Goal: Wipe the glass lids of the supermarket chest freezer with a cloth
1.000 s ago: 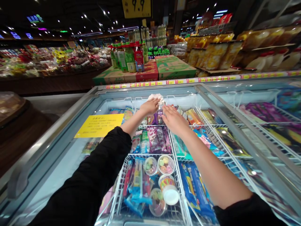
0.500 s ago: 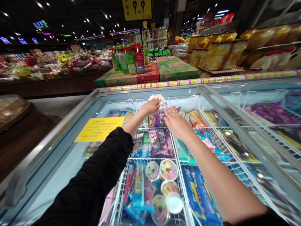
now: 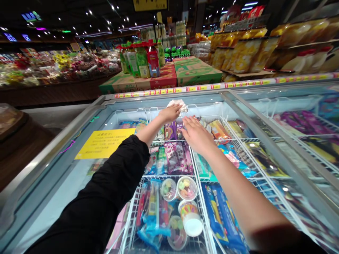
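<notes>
My left hand (image 3: 170, 113) reaches to the far part of the freezer's glass lid (image 3: 79, 187), holding a crumpled white cloth (image 3: 180, 103) against it. The cloth shows beyond and beside the fingertips; whether it is paper or fabric I cannot tell. Just right and nearer, my right hand (image 3: 197, 135) lies palm down over the glass, fingers stretched out and nothing in them. Under the glass, wire baskets (image 3: 197, 178) hold purple ice cream packets (image 3: 178, 158), blue packets and clear-lidded cups (image 3: 186, 188).
A yellow paper notice (image 3: 103, 143) is on the lid at left. A metal frame bar (image 3: 265, 135) crosses at right, and a price-label strip (image 3: 185, 89) runs along the back edge. Behind stand bottles (image 3: 141, 60) on cartons (image 3: 198, 72), with stacked jars (image 3: 243, 58) at right.
The view has tilted down and shifted slightly, so the bottles, price sign and notice sit a little higher and further left. Both hands keep nearly the same places, the cloth still under my left.
</notes>
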Available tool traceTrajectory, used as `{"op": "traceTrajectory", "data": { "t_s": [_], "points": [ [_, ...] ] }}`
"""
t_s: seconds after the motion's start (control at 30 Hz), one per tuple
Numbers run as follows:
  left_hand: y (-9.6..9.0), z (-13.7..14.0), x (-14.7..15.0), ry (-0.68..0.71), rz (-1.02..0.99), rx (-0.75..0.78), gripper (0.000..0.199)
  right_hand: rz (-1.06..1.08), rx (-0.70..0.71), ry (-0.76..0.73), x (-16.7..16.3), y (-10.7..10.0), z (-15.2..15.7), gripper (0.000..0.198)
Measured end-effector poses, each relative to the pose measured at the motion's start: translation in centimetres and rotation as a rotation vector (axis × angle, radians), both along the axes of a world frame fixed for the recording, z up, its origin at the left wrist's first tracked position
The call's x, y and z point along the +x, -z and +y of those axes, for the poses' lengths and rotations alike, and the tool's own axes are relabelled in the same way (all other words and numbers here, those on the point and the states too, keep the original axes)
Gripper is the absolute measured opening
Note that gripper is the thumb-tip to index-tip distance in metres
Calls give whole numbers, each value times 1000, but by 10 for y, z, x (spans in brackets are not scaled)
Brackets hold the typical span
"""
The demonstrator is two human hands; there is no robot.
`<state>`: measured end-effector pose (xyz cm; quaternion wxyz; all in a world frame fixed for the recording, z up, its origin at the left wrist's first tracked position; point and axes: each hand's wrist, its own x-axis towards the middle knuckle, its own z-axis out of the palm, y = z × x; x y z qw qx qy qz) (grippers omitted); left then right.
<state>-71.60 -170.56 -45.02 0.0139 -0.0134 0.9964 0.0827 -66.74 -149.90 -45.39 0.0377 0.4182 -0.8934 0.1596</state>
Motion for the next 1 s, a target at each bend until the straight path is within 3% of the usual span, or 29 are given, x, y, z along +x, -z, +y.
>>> {"op": "traceTrajectory", "data": {
  "t_s": [0.17,0.33,0.57,0.7,0.83,1.0],
  "points": [
    [-8,-14,-33,-147,-22,11,60,-13,-13,-5,-3,1,4,63],
    [-3,-25,-30,-204,0,-5,59,-35,-29,30,-4,-2,5,64],
    [6,-27,-29,-74,-17,6,60,-65,8,75,3,-8,3,63],
    [-3,-40,-41,-142,-25,12,61,-81,45,122,0,-12,-1,62],
    [-4,-40,-36,-193,-20,11,62,-175,113,190,-19,-22,-19,61],
    [3,-37,-36,-113,-37,6,63,-69,-1,166,-36,-14,-43,60]
  ]
}}
